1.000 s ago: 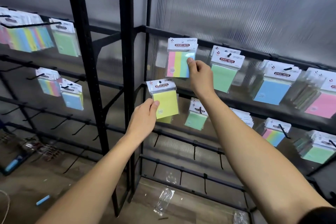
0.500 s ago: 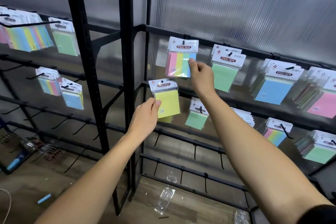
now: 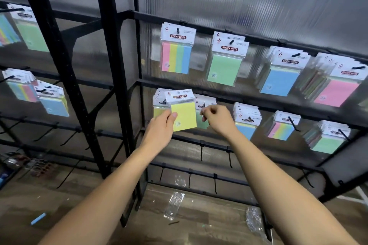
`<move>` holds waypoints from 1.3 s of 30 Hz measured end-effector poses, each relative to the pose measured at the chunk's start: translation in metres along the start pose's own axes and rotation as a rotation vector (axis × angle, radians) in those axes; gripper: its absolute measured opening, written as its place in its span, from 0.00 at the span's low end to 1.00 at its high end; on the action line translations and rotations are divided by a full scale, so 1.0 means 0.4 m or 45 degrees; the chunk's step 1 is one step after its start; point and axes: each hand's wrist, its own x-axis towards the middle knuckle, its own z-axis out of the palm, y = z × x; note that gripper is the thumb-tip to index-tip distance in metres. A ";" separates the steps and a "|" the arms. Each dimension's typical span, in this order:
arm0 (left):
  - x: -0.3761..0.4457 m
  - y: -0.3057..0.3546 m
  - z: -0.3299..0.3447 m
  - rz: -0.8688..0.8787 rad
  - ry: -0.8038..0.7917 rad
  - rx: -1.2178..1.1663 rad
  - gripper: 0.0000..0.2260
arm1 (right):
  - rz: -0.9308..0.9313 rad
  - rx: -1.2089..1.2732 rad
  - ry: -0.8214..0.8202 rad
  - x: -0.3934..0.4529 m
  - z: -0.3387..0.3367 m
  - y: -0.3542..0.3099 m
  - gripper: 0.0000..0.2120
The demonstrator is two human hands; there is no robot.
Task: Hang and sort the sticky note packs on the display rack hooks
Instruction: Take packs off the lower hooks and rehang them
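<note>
My left hand [image 3: 161,127] pinches the lower left corner of a yellow sticky note pack [image 3: 182,113], held up in front of several yellow packs on a second-row hook. My right hand [image 3: 217,119] hovers just right of it with curled fingers, in front of a hook carrying green packs [image 3: 203,109]; whether it touches that hook I cannot tell. A multicolour striped pack [image 3: 176,51] hangs by itself on the top-row hook above.
The black display rack [image 3: 111,85] carries more hung packs: green [image 3: 226,63], blue [image 3: 278,75] and pink [image 3: 336,89] on the top row, others below and on the left bay. Bare hooks [image 3: 201,151] line the lower rails. Empty plastic wrappers [image 3: 175,204] lie on the wooden floor.
My right hand let go of the striped pack, now hanging on its hook, and dropped to the second row. The yellow pack in my left hand barely moved. The view moved closer.
</note>
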 end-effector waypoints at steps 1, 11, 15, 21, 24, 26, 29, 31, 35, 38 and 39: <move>0.000 0.011 0.017 0.010 -0.019 0.002 0.17 | 0.022 0.009 -0.015 -0.016 -0.008 0.035 0.13; 0.017 0.171 0.271 0.205 -0.331 0.034 0.14 | 0.101 0.056 0.194 -0.158 -0.211 0.245 0.15; 0.016 0.266 0.392 0.283 -0.435 0.004 0.15 | 0.079 0.080 0.318 -0.197 -0.333 0.302 0.13; -0.013 0.431 0.574 0.371 -0.560 0.002 0.14 | 0.053 0.016 0.407 -0.253 -0.514 0.411 0.12; -0.024 0.507 0.652 0.455 -0.565 0.054 0.12 | 0.064 0.008 0.472 -0.278 -0.605 0.464 0.12; -0.026 0.558 0.698 0.535 -0.561 0.152 0.13 | 0.051 0.040 0.537 -0.291 -0.662 0.497 0.13; -0.025 0.615 0.763 0.594 -0.586 0.222 0.15 | 0.043 0.065 0.629 -0.303 -0.739 0.540 0.13; -0.023 0.636 0.804 0.584 -0.599 0.216 0.15 | 0.054 0.080 0.697 -0.308 -0.788 0.569 0.13; -0.035 0.677 0.861 0.566 -0.589 0.234 0.13 | 0.014 0.109 0.797 -0.314 -0.878 0.614 0.14; -0.043 0.701 0.894 0.570 -0.530 0.274 0.12 | -0.024 0.154 0.844 -0.311 -0.926 0.627 0.12; -0.045 0.706 0.905 0.566 -0.513 0.283 0.12 | -0.041 0.176 0.857 -0.307 -0.938 0.628 0.12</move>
